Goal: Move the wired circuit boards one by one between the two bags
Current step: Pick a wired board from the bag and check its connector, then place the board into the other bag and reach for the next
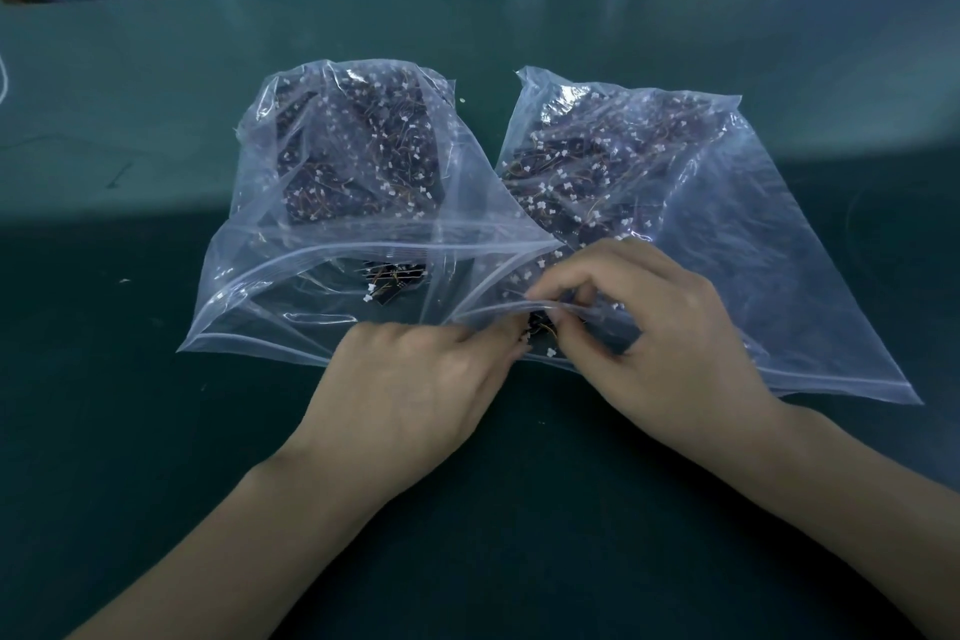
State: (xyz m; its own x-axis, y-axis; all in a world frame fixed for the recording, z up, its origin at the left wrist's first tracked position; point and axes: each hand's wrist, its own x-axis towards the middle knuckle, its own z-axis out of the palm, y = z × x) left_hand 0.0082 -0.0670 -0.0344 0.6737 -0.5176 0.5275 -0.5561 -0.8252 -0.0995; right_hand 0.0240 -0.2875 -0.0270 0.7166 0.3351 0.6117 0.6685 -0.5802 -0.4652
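- Head view: a small dark circuit board with thin orange wires and white plugs [540, 327] sits at the mouth of the right clear zip-top plastic bag [727, 244], pinched by the right hand [670, 327] and by the fingertips of the left hand [415, 390].
- It looks light and stiff, but the wires likely snag on neighbouring boards; holding the board's edges seems safer than pulling the wires.
- The left clear zip-top plastic bag [291, 286] lies open just beside, one board [395, 283] near its mouth.
- The limp bag lip drapes across the opening on the green bench mat [156, 431].
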